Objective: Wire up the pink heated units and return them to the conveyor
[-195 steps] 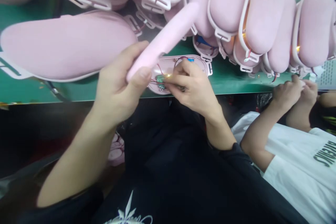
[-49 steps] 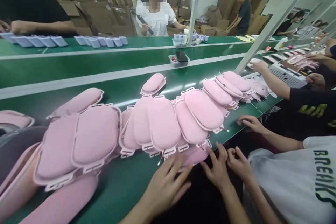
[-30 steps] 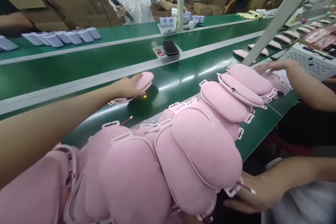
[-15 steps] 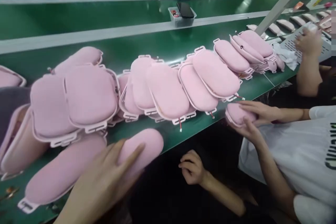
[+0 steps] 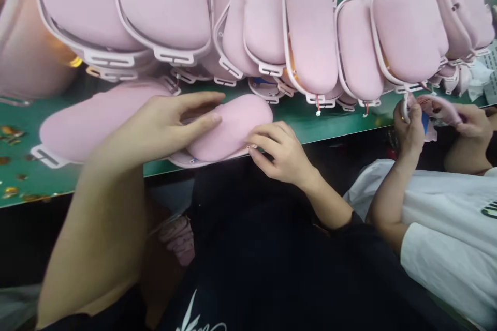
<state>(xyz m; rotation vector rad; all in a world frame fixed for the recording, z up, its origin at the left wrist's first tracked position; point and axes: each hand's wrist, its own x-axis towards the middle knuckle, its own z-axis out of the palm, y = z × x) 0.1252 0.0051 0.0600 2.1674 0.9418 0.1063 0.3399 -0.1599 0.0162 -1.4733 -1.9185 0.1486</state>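
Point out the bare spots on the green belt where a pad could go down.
Bare belt lies along the near edge, between the right hand and the co-worker's hands. The far side is crowded with overlapping pink pads. The left corner holds debris.
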